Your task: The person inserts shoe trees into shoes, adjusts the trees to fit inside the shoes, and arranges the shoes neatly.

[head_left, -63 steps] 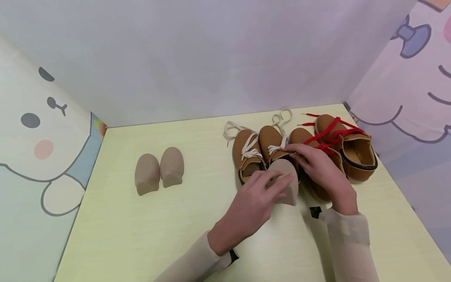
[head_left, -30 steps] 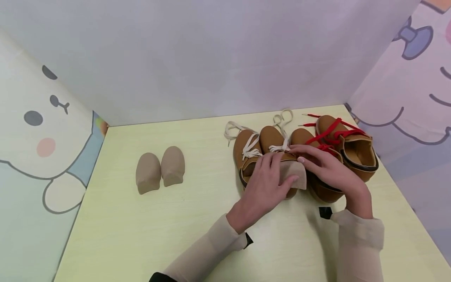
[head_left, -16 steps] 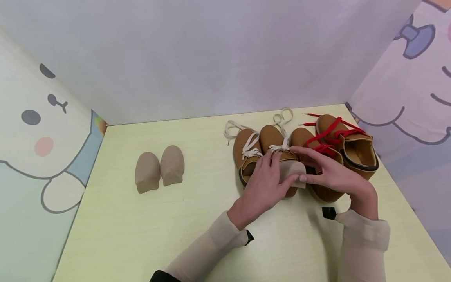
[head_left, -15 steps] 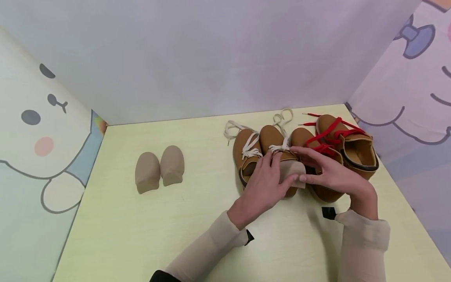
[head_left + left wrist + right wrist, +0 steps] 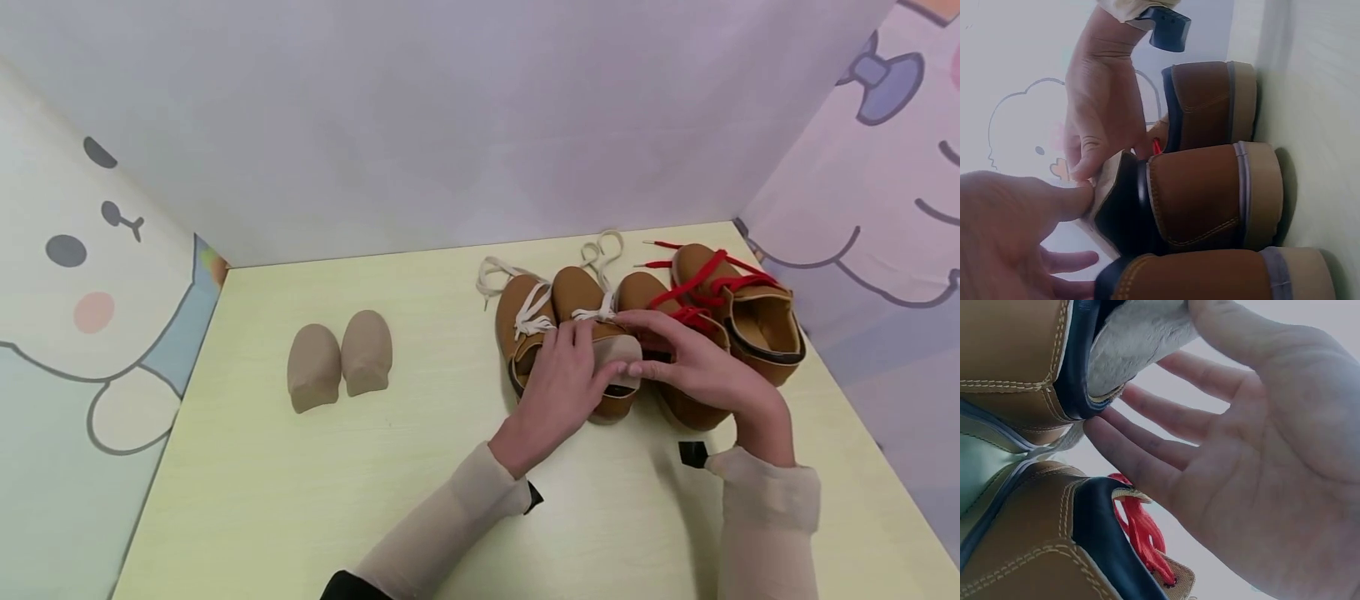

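A beige moulded shoe insert [image 5: 613,353] sits partly inside the opening of a tan shoe with white laces [image 5: 576,290]. My left hand [image 5: 558,390] reaches over the shoe's left side, thumb at the insert's rear edge and fingers by the tongue. From the other side my right hand [image 5: 701,364] also has its thumb on that edge. In the right wrist view, the grey-looking insert [image 5: 1141,347] rises from the dark collar, and the right fingers [image 5: 1179,412] extend straight alongside. The left wrist view shows the shoe's heel [image 5: 1200,194] and both thumbs meeting at the insert.
Another white-laced shoe [image 5: 516,298] stands close on the left. Two red-laced shoes [image 5: 637,290] [image 5: 776,367] are on the right, near the table's edge. Two more inserts [image 5: 313,371] [image 5: 367,354] lie on the left part of the table [image 5: 300,500].
The insert, held above the shoe in the left hand at first, has moved down into the opening. My right hand has shifted from the laces to the insert, and more of the shoe's heel shows.
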The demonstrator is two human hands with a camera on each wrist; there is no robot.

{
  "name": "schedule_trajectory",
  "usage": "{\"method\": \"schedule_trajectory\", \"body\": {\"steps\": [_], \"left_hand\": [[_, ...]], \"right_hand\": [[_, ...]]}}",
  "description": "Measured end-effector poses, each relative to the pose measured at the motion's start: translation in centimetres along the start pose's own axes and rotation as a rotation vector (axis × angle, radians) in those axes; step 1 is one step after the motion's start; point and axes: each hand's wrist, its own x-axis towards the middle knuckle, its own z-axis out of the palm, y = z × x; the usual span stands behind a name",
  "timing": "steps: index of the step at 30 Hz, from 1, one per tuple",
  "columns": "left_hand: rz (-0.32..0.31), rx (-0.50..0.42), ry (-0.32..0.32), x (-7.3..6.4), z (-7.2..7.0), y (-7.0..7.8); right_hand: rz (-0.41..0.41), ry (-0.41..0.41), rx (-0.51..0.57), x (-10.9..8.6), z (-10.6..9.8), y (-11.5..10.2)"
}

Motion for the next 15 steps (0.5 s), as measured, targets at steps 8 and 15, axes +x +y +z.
{"method": "schedule_trajectory", "body": {"steps": [8,15], "left_hand": [[0.008,-0.081,-0.030,-0.3,0.4,-0.6],[0.050,0.003,-0.008,-0.5,1.5,-0.8]], "right_hand": [[-0.043,0.052,-0.109,0.3,0.1,0.1],[-0.002,0.089,-0.207,0.6,0.5,-0.4]]}}
